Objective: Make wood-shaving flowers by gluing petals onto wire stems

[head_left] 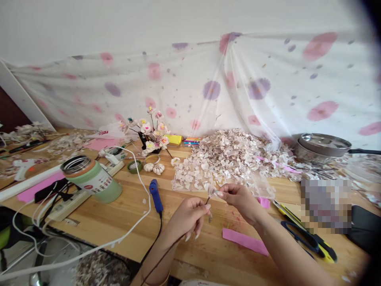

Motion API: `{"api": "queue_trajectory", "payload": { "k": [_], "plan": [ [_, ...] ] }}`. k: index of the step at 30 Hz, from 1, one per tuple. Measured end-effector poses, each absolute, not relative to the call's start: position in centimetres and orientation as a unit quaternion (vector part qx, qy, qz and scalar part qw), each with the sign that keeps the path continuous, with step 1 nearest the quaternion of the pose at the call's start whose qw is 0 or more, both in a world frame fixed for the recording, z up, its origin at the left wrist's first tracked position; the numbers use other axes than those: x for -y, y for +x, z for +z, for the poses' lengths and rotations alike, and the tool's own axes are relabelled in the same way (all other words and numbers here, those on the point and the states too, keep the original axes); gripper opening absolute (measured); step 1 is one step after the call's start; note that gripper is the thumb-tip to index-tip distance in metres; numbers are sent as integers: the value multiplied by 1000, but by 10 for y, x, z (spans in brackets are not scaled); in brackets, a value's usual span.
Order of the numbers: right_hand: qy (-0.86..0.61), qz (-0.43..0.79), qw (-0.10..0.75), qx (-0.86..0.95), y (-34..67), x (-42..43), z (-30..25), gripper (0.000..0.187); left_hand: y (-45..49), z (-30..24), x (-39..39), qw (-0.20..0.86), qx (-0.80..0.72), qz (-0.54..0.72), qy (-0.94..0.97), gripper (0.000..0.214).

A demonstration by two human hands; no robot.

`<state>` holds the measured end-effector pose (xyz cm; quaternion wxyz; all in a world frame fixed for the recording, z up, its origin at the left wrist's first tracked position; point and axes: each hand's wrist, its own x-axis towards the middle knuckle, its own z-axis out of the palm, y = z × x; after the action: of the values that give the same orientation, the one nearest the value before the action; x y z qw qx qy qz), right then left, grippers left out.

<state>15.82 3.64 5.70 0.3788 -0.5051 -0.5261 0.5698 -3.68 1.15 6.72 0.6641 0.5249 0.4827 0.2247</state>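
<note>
From my end, I see my left hand [190, 216] pinching a dark stem [207, 201] while my right hand [236, 199] closes thumb and forefinger on the pale petal [211, 191] at its tip, above the wooden table [196, 248].

white wall [178, 20], plain above; lower part hung with thin white sheet [184, 85], pink and purple flower prints, bunched right of centre. wood-grain desk [133, 210] runs along it. light soft, diffuse.
</note>
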Motion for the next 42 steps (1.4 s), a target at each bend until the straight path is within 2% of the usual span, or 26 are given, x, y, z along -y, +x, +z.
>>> {"api": "queue_trajectory", "payload": {
  "k": [21,30,42],
  "plan": [
    [-561,318,425,635,156,-34,55,39,-34,65,-10,679,-471,217,519,28],
    [-556,274,431,655,154,-28,57,20,-36,58,-14,705,-436,214,516,31],
    [-541,227,428,687,152,-25,60,11,-35,62,-11,690,-455,201,527,27]
  ]
}}
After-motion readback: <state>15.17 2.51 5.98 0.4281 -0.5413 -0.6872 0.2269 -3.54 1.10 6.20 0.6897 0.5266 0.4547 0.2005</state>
